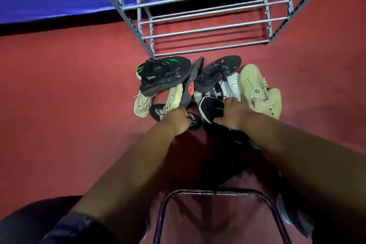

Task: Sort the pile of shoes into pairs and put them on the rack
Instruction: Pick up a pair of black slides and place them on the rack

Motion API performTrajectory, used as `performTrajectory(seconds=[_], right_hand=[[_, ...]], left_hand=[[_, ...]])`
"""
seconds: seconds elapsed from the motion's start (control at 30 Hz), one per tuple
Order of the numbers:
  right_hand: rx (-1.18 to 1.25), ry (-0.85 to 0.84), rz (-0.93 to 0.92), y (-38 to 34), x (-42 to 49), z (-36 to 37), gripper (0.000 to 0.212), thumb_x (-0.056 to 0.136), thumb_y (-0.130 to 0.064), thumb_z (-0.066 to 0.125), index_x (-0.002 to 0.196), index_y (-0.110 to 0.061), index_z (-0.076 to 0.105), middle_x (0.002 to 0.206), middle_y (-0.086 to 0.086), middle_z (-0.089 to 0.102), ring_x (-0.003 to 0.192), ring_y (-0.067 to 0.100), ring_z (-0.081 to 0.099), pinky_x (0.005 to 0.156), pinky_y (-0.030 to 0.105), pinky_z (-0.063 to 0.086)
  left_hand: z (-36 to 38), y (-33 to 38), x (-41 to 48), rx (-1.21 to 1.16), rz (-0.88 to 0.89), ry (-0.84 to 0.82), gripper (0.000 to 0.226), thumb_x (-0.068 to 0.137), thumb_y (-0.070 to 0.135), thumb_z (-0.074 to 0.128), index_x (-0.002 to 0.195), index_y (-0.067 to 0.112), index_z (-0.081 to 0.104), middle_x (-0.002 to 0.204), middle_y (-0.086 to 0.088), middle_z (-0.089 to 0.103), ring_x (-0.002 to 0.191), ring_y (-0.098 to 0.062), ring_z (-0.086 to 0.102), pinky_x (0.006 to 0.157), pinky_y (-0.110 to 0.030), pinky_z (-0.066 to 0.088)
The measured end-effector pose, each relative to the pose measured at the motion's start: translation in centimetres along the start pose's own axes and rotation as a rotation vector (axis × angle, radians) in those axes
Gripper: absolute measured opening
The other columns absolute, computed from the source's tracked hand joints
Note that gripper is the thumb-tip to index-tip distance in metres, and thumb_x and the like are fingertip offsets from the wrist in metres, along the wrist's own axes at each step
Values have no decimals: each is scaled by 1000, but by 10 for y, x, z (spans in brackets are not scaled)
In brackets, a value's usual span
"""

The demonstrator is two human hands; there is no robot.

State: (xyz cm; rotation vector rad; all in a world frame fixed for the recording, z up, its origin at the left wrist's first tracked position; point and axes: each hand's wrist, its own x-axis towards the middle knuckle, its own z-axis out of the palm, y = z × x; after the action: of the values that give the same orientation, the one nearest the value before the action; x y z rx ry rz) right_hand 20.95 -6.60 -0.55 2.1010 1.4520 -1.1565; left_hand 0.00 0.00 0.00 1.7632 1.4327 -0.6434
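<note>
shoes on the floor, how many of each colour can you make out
Black with green marks: 2
Black with orange marks: 2
Cream: 4
White and black: 1
Grey sole-up: 1
Total: 10 clearly visible; others are partly hidden.

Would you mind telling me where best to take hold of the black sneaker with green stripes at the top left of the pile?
Probably grip the black sneaker with green stripes at its laced collar, coming from above with the left hand. It lies topmost, tilted on another dark shoe, so its opening looks free while its sole is partly hidden.
</note>
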Motion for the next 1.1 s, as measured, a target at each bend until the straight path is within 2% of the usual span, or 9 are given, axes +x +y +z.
performTrajectory(seconds=[0.27,0.4,0.53,0.6,0.73,0.93,1.0,1.03,1.1], right_hand=[[-32,93,-55,2,-4,20,94,86,-63,69,151,-5,32,151,19,40,139,40,43,114,50,38],[-46,118,-60,16,-9,35,100,84,-62,73,152,-4,29,151,20,40,141,41,42,120,50,34],[-52,109,-14,30,-3,55,99,81,-58,78,149,-6,29,151,18,37,147,40,36,118,48,34],[-79,108,-9,36,2,66,104,80,-59,78,152,-5,26,155,19,34,149,40,32,118,48,34],[-189,93,-46,40,11,87,122,81,-61,76,164,-2,8,160,22,26,153,43,25,123,50,28],[-122,180,4,36,24,95,96,83,-32,75,159,-13,19,150,14,40,140,40,43,116,48,35],[-63,199,20,35,28,93,91,82,-28,76,155,-14,25,147,14,43,137,38,46,114,45,36],[-10,218,36,34,29,92,88,79,-29,77,151,-14,29,143,14,45,134,37,48,112,45,38],[118,252,59,29,29,87,89,71,-37,82,143,-16,35,137,12,48,129,37,51,109,46,41]], left_hand=[[-6,15,-13,63,22,4,29,102,18,53,120,6,72,118,-14,73,111,-34,69,83,-31,51],[-8,18,-27,146,48,54,25,100,16,49,99,0,68,108,-21,72,99,-36,65,73,-32,44],[-12,10,-9,177,46,130,30,102,19,48,111,1,69,115,-20,73,101,-36,64,77,-36,46],[-7,4,4,155,37,150,32,104,21,48,117,1,68,120,-19,72,109,-37,64,84,-38,49],[12,-17,17,71,5,131,30,102,21,49,115,4,70,119,-17,72,112,-36,65,90,-37,51],[35,-61,42,-182,-58,64,27,89,24,52,101,12,73,105,-13,76,100,-35,72,92,-41,59],[37,-69,50,-278,-76,37,21,93,16,53,97,12,73,98,-10,78,88,-29,73,84,-39,62],[36,-72,54,-334,-84,32,21,97,12,51,96,12,72,96,-8,77,80,-24,71,74,-34,61],[30,-76,62,-413,-92,38,23,100,8,47,93,15,69,96,-7,76,70,-18,66,56,-24,50]])
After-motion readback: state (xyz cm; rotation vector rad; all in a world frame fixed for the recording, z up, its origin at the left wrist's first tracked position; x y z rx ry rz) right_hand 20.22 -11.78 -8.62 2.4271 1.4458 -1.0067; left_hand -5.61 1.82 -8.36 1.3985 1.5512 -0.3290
